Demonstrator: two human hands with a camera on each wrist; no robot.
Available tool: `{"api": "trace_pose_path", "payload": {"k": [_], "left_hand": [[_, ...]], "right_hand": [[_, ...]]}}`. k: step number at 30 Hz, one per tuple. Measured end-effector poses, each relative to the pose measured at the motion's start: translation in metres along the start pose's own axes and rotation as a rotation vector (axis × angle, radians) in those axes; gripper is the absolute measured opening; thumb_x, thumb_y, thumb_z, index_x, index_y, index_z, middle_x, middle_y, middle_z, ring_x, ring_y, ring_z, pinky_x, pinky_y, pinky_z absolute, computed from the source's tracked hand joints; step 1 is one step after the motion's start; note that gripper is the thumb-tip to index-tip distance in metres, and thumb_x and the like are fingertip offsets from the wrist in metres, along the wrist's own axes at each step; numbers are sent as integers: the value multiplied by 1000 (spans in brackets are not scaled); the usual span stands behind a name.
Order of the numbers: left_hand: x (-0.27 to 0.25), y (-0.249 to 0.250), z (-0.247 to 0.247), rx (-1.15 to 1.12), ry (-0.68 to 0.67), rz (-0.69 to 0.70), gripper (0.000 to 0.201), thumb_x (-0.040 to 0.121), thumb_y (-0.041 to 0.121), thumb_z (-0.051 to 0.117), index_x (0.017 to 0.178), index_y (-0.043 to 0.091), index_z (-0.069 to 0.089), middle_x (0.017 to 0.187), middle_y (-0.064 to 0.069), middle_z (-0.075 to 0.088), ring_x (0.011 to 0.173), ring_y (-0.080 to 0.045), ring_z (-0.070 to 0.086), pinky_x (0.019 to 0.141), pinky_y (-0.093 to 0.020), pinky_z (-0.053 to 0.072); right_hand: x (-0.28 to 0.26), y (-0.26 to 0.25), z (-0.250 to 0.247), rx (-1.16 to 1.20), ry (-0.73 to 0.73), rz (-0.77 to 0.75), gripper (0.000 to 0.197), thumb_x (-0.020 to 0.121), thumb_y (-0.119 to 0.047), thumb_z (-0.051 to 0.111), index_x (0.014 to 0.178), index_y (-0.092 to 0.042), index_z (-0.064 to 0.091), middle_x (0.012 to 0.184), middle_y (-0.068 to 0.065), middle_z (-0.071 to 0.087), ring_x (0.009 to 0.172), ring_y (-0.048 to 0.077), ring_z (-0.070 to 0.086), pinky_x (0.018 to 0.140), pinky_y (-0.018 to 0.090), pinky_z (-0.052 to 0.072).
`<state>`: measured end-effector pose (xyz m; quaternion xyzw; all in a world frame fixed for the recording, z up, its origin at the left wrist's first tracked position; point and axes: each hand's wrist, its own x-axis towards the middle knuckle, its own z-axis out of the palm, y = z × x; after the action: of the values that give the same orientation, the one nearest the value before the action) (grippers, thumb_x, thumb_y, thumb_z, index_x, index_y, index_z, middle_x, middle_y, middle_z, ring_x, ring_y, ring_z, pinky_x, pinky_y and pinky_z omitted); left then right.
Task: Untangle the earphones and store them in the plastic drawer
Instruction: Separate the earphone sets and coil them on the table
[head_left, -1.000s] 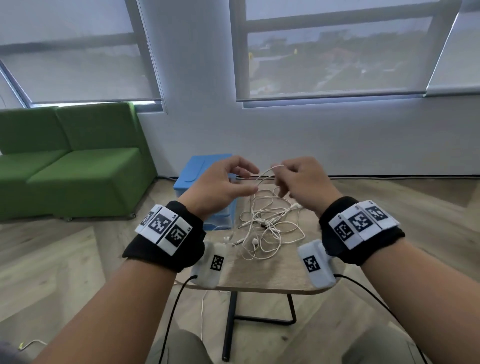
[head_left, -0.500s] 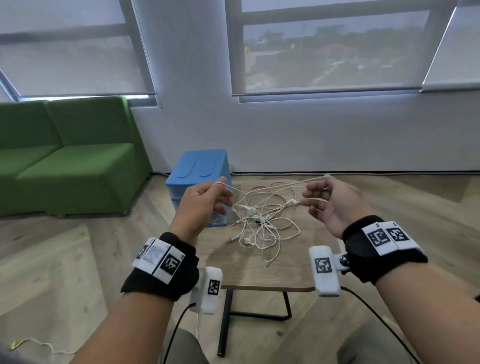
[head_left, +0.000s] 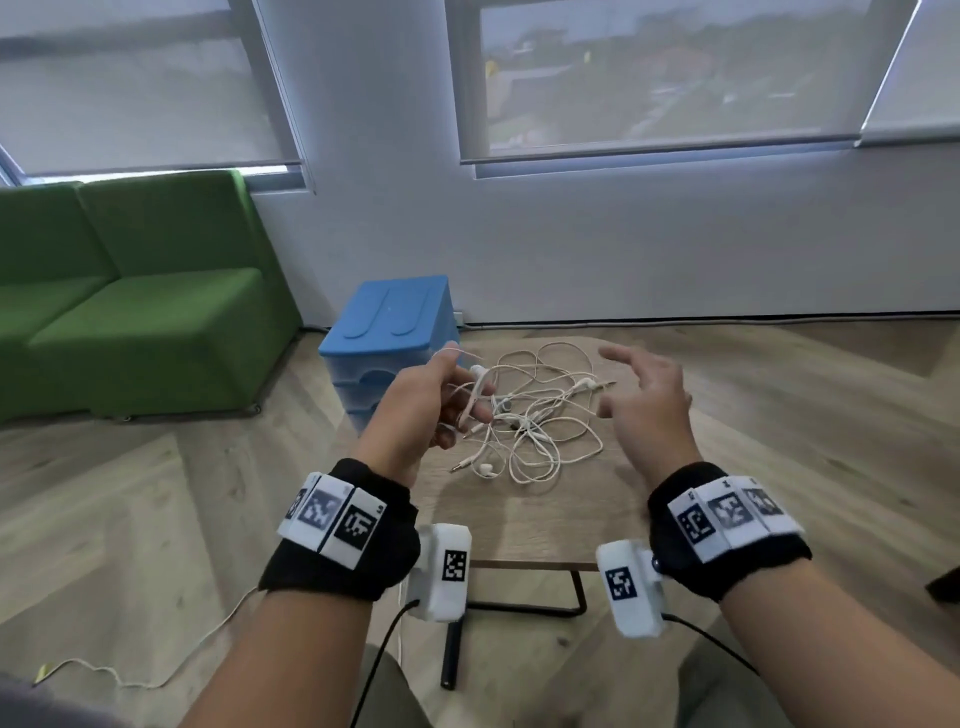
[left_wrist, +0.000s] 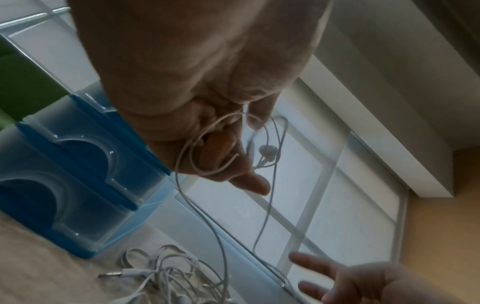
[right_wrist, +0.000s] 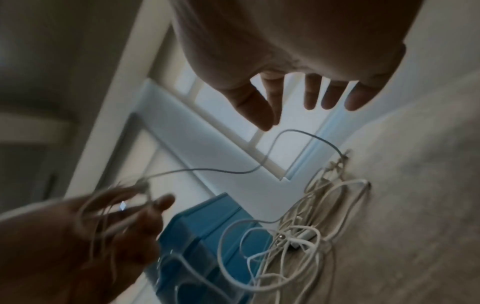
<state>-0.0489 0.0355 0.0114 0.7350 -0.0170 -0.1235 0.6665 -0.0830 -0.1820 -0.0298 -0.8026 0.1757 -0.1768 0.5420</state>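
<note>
A tangle of white earphones (head_left: 530, 415) lies on the small wooden table (head_left: 519, 519), also seen in the wrist views as earphones (left_wrist: 166, 275) and earphones (right_wrist: 298, 236). My left hand (head_left: 447, 400) is raised over the table's left side and holds loops of earphone cable (left_wrist: 207, 148) in its curled fingers, with an earbud (left_wrist: 269, 152) dangling below. My right hand (head_left: 639, 384) hovers open to the right of the tangle, fingers (right_wrist: 311, 98) spread and holding nothing. The blue plastic drawer unit (head_left: 389, 332) stands at the table's far left with its drawers closed.
A green sofa (head_left: 130, 301) stands at the left by the wall. Windows with blinds (head_left: 665, 73) fill the wall ahead. A thin cable (head_left: 130, 670) trails on the wooden floor at lower left. The table's black metal leg (head_left: 452, 654) shows below its front edge.
My right hand let go of the cable it was pulling taut and opened. My left hand kept its cable and drew it in as loops. Both hands came lower, toward the table.
</note>
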Motion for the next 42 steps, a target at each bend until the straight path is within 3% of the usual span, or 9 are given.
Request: {"api": "trace_pose_path", "payload": {"k": [3,5,9,13,20,25,29,37,42], "left_hand": [[-5,-2,8,-84,3,-5,51,107,43,43,89,7,74,80,-14,72,56,-13,52,49,-25,31],[-12,-5,13,-147,0,-5,46,107,40,45,86,8,72,81,-15,70,55,-14,52,50,-25,32],[-26,-13,16,-235,-2,17,37,107,30,46,93,7,71,73,-9,67,53,-12,52,45,-22,37],[-36,-22,14,-279,-10,25,28,106,19,49,100,2,71,69,-7,71,54,-12,55,44,-19,40],[-53,-36,19,-178,-51,129,11,94,9,72,101,1,73,84,-15,71,62,-11,56,50,-19,41],[-57,-36,16,-115,-66,213,17,93,2,70,89,16,80,74,-6,65,60,-8,48,50,-19,33],[-57,-38,13,-135,-56,199,13,96,3,66,100,6,78,75,-3,68,61,-9,50,51,-20,37],[-64,-40,9,-199,-243,254,30,89,3,75,118,-3,72,93,-7,75,77,-14,58,66,-24,40],[-61,-39,7,-142,-159,277,18,93,2,71,110,-1,76,90,-13,72,71,-12,53,61,-21,38]], "right_hand": [[-19,-19,10,106,-215,-293,57,80,-8,68,127,-40,65,133,-12,53,117,-6,48,102,24,47],[-28,-24,18,138,-355,-370,52,80,-26,73,129,-42,64,132,-17,59,124,2,54,106,40,48],[-39,-30,26,178,-365,-441,30,89,-17,74,119,-22,71,113,-9,72,111,7,66,95,31,52],[-51,-21,21,253,-369,-392,12,93,-14,73,104,-18,74,94,-1,77,94,19,73,90,49,57],[-71,-17,13,195,-470,-424,63,89,8,67,129,-41,61,127,-11,62,119,11,63,96,42,58],[-75,-17,5,173,-470,-449,29,89,-16,75,114,-31,73,122,-7,68,115,16,64,91,55,56],[-76,-14,7,225,-429,-409,15,90,-14,77,102,-21,72,110,-2,75,108,19,69,90,59,55],[-72,-15,10,358,-403,-366,10,91,-6,70,97,-3,63,93,27,69,84,37,67,81,60,53],[-70,-15,3,377,-429,-336,17,89,-6,75,101,-8,63,88,14,62,79,28,64,78,47,57]]}}
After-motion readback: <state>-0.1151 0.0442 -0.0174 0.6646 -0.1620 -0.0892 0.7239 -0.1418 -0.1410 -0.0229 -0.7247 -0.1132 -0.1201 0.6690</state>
